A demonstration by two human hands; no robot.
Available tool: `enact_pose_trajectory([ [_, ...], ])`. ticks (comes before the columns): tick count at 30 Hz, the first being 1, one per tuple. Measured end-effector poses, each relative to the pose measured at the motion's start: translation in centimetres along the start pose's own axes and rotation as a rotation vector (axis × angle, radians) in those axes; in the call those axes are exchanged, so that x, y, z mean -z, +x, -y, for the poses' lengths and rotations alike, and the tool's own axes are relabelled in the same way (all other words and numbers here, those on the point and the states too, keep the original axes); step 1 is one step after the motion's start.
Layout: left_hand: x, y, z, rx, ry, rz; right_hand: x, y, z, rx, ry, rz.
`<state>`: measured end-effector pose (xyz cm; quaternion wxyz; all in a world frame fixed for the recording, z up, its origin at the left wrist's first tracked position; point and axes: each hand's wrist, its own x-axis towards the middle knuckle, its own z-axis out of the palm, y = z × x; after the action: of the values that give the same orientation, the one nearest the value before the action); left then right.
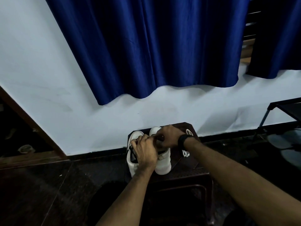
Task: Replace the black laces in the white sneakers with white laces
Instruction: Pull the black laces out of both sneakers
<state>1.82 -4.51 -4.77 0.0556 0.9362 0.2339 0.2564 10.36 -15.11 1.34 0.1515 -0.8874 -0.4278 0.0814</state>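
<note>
Head view: two white sneakers side by side on a dark stool (185, 175), toes toward the wall (48, 79). Left sneaker (132, 163) under the left hand (144, 150), fingers curled over the tongue area and seemingly pinching black lace (132, 153); exact hold hidden by the knuckles. Right sneaker (163, 165) under the right hand (169, 136), fingers curled down near its lacing, pinching something dark there; cannot tell exactly what. Black band (182, 141) on the right wrist. White laces (186, 153) lying on the stool just right of the right sneaker, partly behind the right forearm. Blue curtain (146, 46) hanging on the wall above. Dark rack (283, 111) at far right, dark floor (40, 193) around the stool.
</note>
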Motion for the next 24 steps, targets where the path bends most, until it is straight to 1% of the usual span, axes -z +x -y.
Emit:
enact_pose_trajectory([
  [2, 0.0, 0.0, 0.0, 0.007, -0.003, 0.004, -0.8, 0.6, 0.5, -0.036, -0.222, -0.043],
  [3, -0.1, 0.0, 0.0, 0.007, 0.001, -0.003, -1.0, 0.7, 0.5, -0.051, -0.26, -0.075],
  [4, -0.2, 0.1, 0.0, 0.01, 0.002, -0.009, -0.9, 1.0, 0.2, -0.063, -0.235, -0.108],
  [5, -0.2, 0.1, 0.0, 0.016, 0.003, -0.009, -0.7, 1.1, -0.2, -0.074, -0.14, -0.152],
  [7, -0.3, 0.1, 0.0, 0.027, 0.011, -0.004, -0.1, 1.2, -1.2, -0.11, 0.185, -0.274],
  [10, -0.2, 0.1, -0.2, 0.024, 0.019, 0.006, 2.2, 0.8, -1.9, -0.191, 0.86, -0.577],
  [11, -0.2, 0.2, -0.2, 0.021, 0.019, 0.004, 3.3, 0.5, -2.1, -0.203, 1.075, -0.652],
  [12, -0.2, 0.2, -0.2, 0.02, 0.019, 0.005, 4.4, 0.3, -2.3, -0.204, 1.257, -0.663],
  [13, -0.2, 0.2, -0.2, 0.02, 0.019, 0.006, 5.4, 0.0, -2.7, -0.202, 1.397, -0.619],
  [14, -0.2, 0.2, -0.1, 0.016, 0.014, 0.01, 6.0, -0.3, -3.1, -0.205, 1.492, -0.541],
  [15, -0.3, 0.3, -0.1, 0.008, 0.006, 0.016, 6.3, -0.8, -3.3, -0.219, 1.515, -0.458],
  [16, -0.3, 0.3, 0.0, -0.005, -0.001, 0.026, 6.2, -1.3, -3.6, -0.244, 1.462, -0.398],
  [17, -0.4, 0.4, 0.1, -0.024, -0.002, 0.047, 6.0, -1.7, -3.8, -0.274, 1.351, -0.358],
  [18, -0.5, 0.5, 0.2, -0.049, 0.002, 0.072, 5.7, -2.1, -4.0, -0.309, 1.17, -0.324],
  [21, -0.7, 1.5, 0.4, -0.177, 0.015, 0.12, 4.4, -3.2, -4.4, -0.383, 0.479, -0.159],
  [23, -0.9, 2.5, 0.4, -0.279, 0.028, 0.178, 3.1, -3.5, -4.4, -0.38, 0.164, -0.058],
  [24, -1.0, 3.0, 0.3, -0.317, 0.048, 0.211, 2.4, -3.7, -4.1, -0.383, 0.074, -0.056],
])
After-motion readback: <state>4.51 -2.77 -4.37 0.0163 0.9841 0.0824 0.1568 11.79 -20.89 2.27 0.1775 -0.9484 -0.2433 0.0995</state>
